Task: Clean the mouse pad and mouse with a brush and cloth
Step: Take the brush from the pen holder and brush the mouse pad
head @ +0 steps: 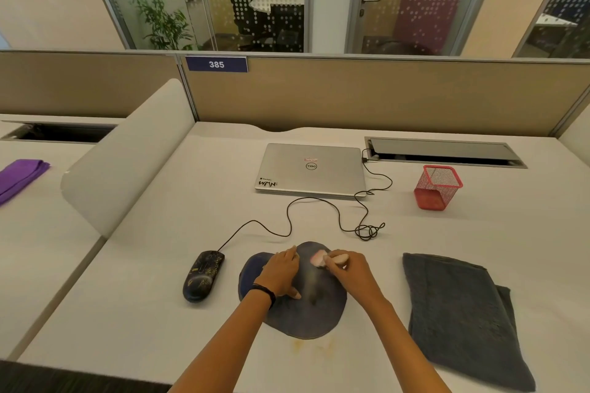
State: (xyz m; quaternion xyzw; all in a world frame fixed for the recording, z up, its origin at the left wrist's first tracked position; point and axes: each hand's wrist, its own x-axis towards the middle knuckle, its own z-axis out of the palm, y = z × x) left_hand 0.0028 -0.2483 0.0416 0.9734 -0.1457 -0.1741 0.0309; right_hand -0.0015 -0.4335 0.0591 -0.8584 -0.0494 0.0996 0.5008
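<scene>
Both forearms reach in over the worktop's near edge. The left hand lies flat on the mouse pad, fingers straight, its grip wide and holding nothing. The right hand curls its grip round a pale pink brush, blurred, at the pad's far edge. There is one pad, close to the near edge. One mouse lies just left of it, one grey cloth toward the right edge, and one closed laptop toward the far edge.

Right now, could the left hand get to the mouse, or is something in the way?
Probably yes. The left hand lies flat on the mouse pad holding nothing; the mouse sits just left of it on the desk, nothing between.
</scene>
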